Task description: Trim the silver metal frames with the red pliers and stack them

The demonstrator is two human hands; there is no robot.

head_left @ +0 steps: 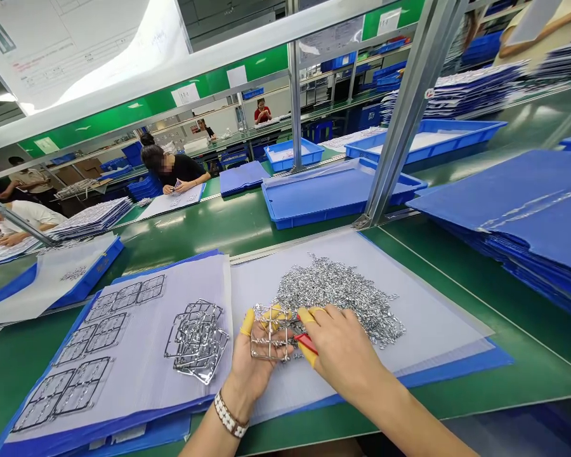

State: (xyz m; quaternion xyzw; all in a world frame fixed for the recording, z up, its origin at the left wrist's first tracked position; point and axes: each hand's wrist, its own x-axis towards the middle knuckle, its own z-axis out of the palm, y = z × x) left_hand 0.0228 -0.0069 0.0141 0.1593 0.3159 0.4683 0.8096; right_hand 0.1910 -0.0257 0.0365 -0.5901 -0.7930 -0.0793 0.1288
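My left hand [248,368], with yellow finger covers, holds a shiny silver sprue frame [270,339] by its edges, palm up. Small silver pieces sit inside the frame's bars. In my right hand [342,349], also with yellow finger covers, is a red-handled cutting tool [307,343]; its tip meets the frame's right side, and its jaws are mostly hidden. Just behind both hands lies a heap of small silver pieces [337,293] on a white sheet [433,317]. Left of my left hand is a loose pile of silver frames [197,343].
Several dark-looking frames [69,390] lie in rows on the left sheet. A metal post [404,120] rises behind the work area, beside a blue tray [323,193]. Stacked blue sheets [518,216] stand at right. A person in black [183,168] works across the bench.
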